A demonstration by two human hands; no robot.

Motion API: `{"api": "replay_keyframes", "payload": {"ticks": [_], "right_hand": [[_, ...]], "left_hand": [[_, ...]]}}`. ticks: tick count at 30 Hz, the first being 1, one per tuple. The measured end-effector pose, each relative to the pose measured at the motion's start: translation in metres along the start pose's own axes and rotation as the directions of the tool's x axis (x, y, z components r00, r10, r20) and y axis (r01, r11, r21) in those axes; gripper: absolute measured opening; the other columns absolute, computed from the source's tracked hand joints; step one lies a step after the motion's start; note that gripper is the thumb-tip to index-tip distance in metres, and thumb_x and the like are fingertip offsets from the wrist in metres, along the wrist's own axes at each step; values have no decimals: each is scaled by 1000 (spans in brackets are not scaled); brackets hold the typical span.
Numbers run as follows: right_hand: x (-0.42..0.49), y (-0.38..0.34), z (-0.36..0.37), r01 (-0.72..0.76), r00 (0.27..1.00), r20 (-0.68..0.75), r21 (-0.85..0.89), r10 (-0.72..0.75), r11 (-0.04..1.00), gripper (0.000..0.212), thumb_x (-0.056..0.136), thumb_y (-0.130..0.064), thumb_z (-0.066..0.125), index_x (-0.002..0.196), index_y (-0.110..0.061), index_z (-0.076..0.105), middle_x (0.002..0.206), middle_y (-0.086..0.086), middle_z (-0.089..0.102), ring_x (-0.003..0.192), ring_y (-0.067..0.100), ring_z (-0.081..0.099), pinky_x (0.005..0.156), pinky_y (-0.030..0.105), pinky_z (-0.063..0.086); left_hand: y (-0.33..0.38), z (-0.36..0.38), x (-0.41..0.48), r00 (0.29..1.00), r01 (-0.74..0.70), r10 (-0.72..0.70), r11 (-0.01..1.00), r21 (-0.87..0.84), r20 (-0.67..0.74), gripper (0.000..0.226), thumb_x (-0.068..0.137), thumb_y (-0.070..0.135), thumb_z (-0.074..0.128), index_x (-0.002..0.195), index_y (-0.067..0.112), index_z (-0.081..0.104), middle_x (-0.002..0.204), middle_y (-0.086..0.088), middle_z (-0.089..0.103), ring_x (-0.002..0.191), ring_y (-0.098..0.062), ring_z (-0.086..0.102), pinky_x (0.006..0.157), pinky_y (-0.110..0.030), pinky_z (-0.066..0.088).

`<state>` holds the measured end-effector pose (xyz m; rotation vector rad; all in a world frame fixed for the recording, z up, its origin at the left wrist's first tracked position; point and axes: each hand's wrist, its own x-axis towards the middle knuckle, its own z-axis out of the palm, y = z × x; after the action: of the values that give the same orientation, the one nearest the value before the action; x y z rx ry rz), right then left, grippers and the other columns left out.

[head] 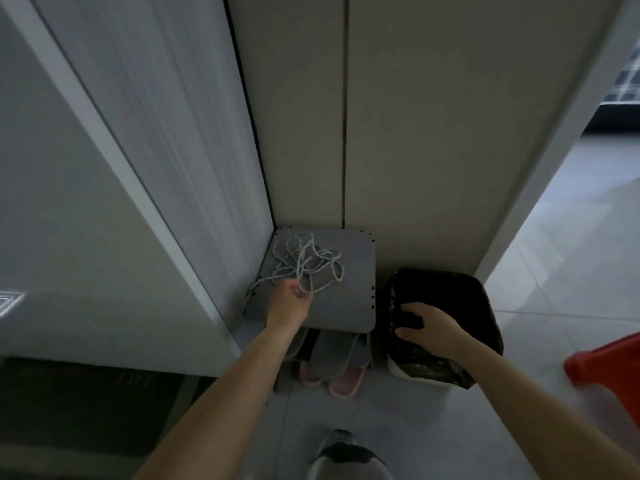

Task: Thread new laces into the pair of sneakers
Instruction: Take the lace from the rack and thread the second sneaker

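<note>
A tangle of pale speckled laces [304, 263] lies on the flat grey top of a small shoe rack [349, 292] in the corner. My left hand [291, 301] reaches onto the near edge of the tangle, and its curled fingers hold some strands. My right hand [427, 329] hovers over the bin [485, 306] lined with a black bag, to the right of the rack. Its fingers and thumb bend around something dark that blends into the bag; I cannot make out what. A grey, white and black sneaker [346, 455] shows at the bottom edge.
Grey slippers [332, 355] and pink slippers [341, 382] sit under the rack top. A white door [156, 150] stands to the left and beige cabinet panels [415, 133] behind. A red object [613, 368] is at the right edge, on pale floor tiles. A dark mat [86, 410] lies at lower left.
</note>
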<state>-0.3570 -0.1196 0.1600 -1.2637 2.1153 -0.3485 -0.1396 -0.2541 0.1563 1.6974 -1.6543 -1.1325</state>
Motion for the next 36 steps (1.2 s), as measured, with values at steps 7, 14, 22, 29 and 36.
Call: {"api": "replay_keyframes", "payload": {"ticks": [7,14,22,29,36], "right_hand": [[0,-41,25,114,993,-16,34,-114,993,51,88,-35,63,134,-20,48,133,1,54,118,20,52,94,28,42],[-3,-76,13,194,976,-132,138,-176,971,44,89,-29,63,130,-18,51,124,4,56,106,18,54,84,24,41],[4,-164,-21,359,883,-412,285,-224,889,62,88,-22,63,141,-30,34,67,-5,54,59,8,53,46,12,36],[-8,-233,-69,424,834,-427,93,-348,901,10,87,-24,60,81,-18,66,82,8,70,73,22,64,69,38,56],[-28,-203,-71,346,865,-397,28,-307,938,12,89,-26,59,93,-18,68,86,4,67,83,23,65,75,40,56]], "left_hand": [[11,4,31,998,-20,17,998,57,54,82,68,44,80,131,2,46,132,-9,52,121,-26,50,102,-36,42],[48,-27,34,986,-161,163,986,-53,33,20,94,13,56,75,10,61,66,-6,62,47,-5,57,60,-28,51],[121,-105,10,865,-502,492,845,188,96,19,90,29,62,88,12,69,83,-9,67,80,-24,61,76,-34,49],[160,-155,-34,732,-650,669,629,427,127,23,93,32,57,95,12,69,88,-1,67,80,-15,59,70,-25,40],[168,-209,-77,746,-627,658,746,225,-101,19,93,22,55,86,8,66,81,-8,70,71,-19,69,69,-32,56]]}}
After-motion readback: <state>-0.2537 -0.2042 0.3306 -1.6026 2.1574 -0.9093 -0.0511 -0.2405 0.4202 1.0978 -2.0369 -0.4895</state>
